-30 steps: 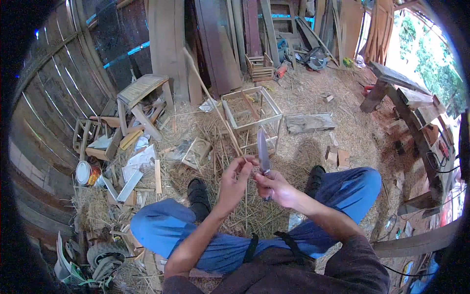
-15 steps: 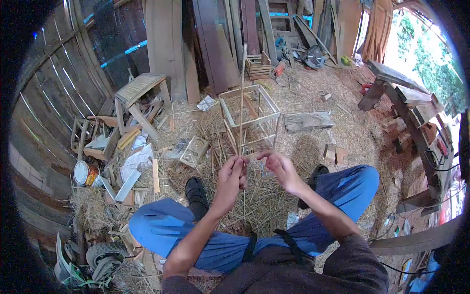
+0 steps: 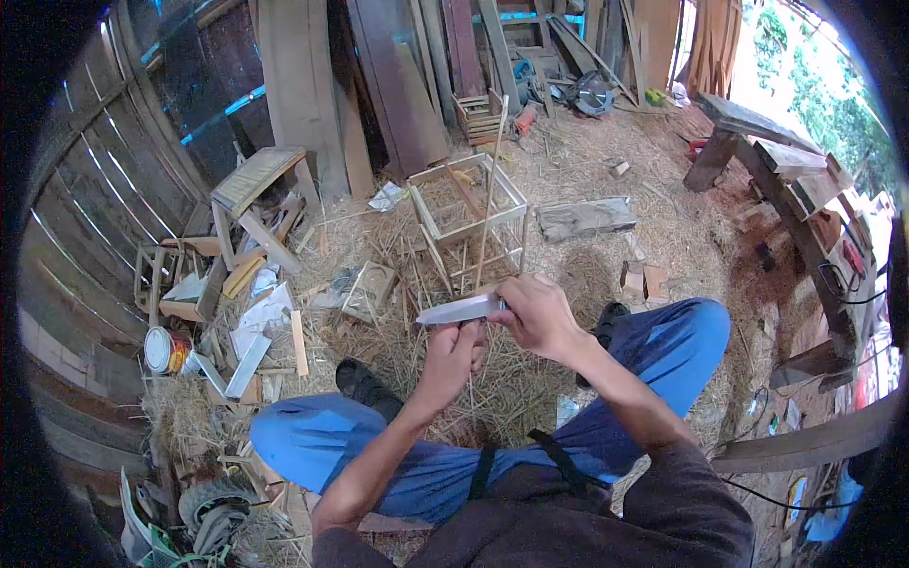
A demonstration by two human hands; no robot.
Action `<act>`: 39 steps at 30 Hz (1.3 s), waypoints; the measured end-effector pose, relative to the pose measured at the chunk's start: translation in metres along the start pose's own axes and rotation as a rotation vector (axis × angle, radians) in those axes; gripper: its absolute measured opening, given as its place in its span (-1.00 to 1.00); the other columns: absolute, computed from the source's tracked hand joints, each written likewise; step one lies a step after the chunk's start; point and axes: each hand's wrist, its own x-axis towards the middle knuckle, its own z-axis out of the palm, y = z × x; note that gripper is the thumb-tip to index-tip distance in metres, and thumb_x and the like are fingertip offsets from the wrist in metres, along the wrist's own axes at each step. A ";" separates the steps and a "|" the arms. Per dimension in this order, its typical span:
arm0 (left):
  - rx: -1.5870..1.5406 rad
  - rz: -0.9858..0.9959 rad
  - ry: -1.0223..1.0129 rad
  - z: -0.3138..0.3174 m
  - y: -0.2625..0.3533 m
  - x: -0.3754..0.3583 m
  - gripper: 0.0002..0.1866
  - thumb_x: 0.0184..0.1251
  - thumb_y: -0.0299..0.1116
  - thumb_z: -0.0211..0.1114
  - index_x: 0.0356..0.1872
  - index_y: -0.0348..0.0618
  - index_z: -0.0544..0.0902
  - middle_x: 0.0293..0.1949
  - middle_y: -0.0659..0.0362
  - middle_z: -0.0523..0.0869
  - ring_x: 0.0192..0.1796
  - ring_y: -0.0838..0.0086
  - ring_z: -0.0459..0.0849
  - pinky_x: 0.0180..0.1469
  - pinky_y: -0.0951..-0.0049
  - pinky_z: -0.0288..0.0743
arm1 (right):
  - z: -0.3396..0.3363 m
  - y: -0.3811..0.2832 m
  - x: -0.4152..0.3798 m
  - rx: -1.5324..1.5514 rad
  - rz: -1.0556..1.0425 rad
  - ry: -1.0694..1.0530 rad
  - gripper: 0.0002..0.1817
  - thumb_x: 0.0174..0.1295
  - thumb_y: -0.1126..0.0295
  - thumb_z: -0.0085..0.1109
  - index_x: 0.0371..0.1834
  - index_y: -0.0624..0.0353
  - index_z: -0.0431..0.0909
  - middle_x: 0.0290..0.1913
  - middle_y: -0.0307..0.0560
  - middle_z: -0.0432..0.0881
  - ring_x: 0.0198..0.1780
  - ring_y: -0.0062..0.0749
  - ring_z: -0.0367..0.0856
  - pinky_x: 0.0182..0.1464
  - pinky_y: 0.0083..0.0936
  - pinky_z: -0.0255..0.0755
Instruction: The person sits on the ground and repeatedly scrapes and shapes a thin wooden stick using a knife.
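My left hand (image 3: pixel 453 364) is closed around a long thin wooden stick (image 3: pixel 491 194), which rises from the fist and leans slightly to the right. In my right hand (image 3: pixel 538 317) is a knife, its wide pale blade (image 3: pixel 459 310) pointing left and lying across the stick just above my left fingers. The knife's handle is mostly hidden by my right fingers. Behind the stick, a frame of thin wooden bars (image 3: pixel 437 229) stands on the straw-covered ground.
A small slatted stool (image 3: pixel 256 180) and a paint can (image 3: pixel 167 351) are at the left. A weathered board (image 3: pixel 587 218) lies beyond my right knee. A heavy wooden bench (image 3: pixel 757 128) runs along the right. Planks (image 3: pixel 312 95) lean at the back, near a circular saw (image 3: pixel 592 95).
The knife blade now shows in my right hand, which has come left to the stick. The stick's top has tilted to the right. The whole view has shifted slightly.
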 end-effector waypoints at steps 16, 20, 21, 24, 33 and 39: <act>-0.105 -0.204 -0.095 0.001 -0.015 -0.030 -0.76 0.63 -0.14 0.01 0.04 -0.05 0.46 -0.50 0.41 0.31 -0.59 0.76 0.19 -0.59 0.66 0.07 | -0.039 0.067 0.003 -0.287 0.491 0.163 -0.64 0.40 0.06 0.09 -0.32 0.18 0.47 -0.44 0.14 0.62 -0.39 0.14 0.61 -0.36 -0.04 0.42; 0.041 -0.163 -0.044 -0.010 -0.015 -0.024 -0.69 0.63 -0.11 0.02 0.19 -0.01 0.43 -0.50 0.39 0.35 -0.58 0.74 0.21 -0.58 0.66 0.09 | -0.016 0.055 0.000 -0.265 0.379 0.193 -0.62 0.39 0.04 0.10 -0.32 0.17 0.47 -0.46 0.12 0.61 -0.41 0.12 0.62 -0.35 -0.06 0.43; -0.007 -0.148 -0.028 -0.013 -0.020 -0.020 -0.70 0.63 -0.13 0.01 0.20 -0.01 0.43 -0.49 0.39 0.36 -0.59 0.75 0.21 -0.58 0.67 0.09 | -0.013 0.050 0.000 -0.303 0.363 0.161 -0.63 0.36 0.05 0.16 -0.33 0.16 0.48 -0.47 0.13 0.61 -0.41 0.09 0.63 -0.36 -0.08 0.44; -0.082 -0.123 0.038 -0.011 0.002 -0.013 -0.68 0.64 -0.16 0.00 0.24 -0.03 0.42 -0.49 0.37 0.40 -0.60 0.76 0.22 -0.59 0.68 0.09 | 0.002 0.036 -0.003 -0.160 0.325 0.118 -0.66 0.32 0.09 0.22 -0.35 0.15 0.48 -0.48 0.12 0.60 -0.41 0.08 0.64 -0.37 -0.09 0.45; -0.016 -0.067 0.114 -0.009 -0.013 -0.006 -0.76 0.64 -0.19 0.00 0.05 -0.08 0.50 -0.54 0.44 0.34 -0.65 0.79 0.19 -0.63 0.67 0.05 | 0.025 -0.002 -0.008 0.054 0.045 0.022 -0.65 0.25 0.08 0.28 -0.35 0.15 0.46 -0.45 0.05 0.59 -0.40 0.02 0.63 -0.36 -0.11 0.46; -0.095 -0.116 -0.002 -0.011 -0.015 -0.016 -0.79 0.61 -0.17 0.07 0.02 -0.05 0.49 -0.52 0.43 0.31 -0.67 0.81 0.16 -0.68 0.71 -0.01 | 0.000 0.048 -0.006 -0.229 0.186 0.067 -0.65 0.26 0.04 0.26 -0.34 0.11 0.51 -0.50 0.01 0.61 -0.41 0.00 0.65 -0.34 -0.13 0.47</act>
